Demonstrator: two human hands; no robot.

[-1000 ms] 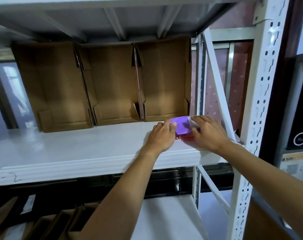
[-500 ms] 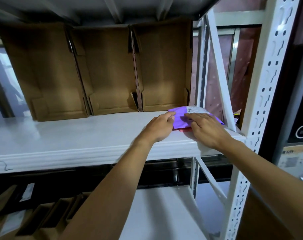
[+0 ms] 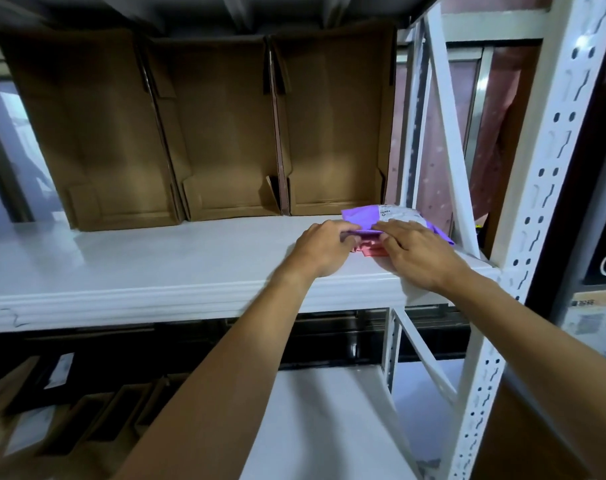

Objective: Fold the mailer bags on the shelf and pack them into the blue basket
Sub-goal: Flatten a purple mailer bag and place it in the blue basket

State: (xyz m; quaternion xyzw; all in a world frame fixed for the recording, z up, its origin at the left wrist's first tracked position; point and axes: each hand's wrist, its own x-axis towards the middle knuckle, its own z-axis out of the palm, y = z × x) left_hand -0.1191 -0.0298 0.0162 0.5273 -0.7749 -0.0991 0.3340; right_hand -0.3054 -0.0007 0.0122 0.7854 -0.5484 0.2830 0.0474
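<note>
- Purple mailer bag (image 3: 374, 221) lies at the right end of the white shelf (image 3: 156, 261), near the front edge, just in front of the rightmost cardboard bin (image 3: 332, 133).
- It sits on top of a pink bag (image 3: 369, 250); only a sliver of the pink one shows between the two hands.
- Left hand (image 3: 324, 249) is curled, fingertips pinching the purple bag's near-left edge.
- Right hand (image 3: 419, 252) is flat with fingers spread, pressing down on the bag's near-right part.
- Step in hand looks like a fold of the purple bag: the right hand should pin it firm while the left brings the edge over.
- Only the purple layer should be pinched; the pink bag is touching underneath and could lift with it.
- The crease is best pressed flat against the shelf, since slick plastic probably springs back.
- The white upright post (image 3: 550, 168) is close on the right, so elbow room is tight.
- Blue basket is not in view; no bag packed, as far as can be told.
</note>
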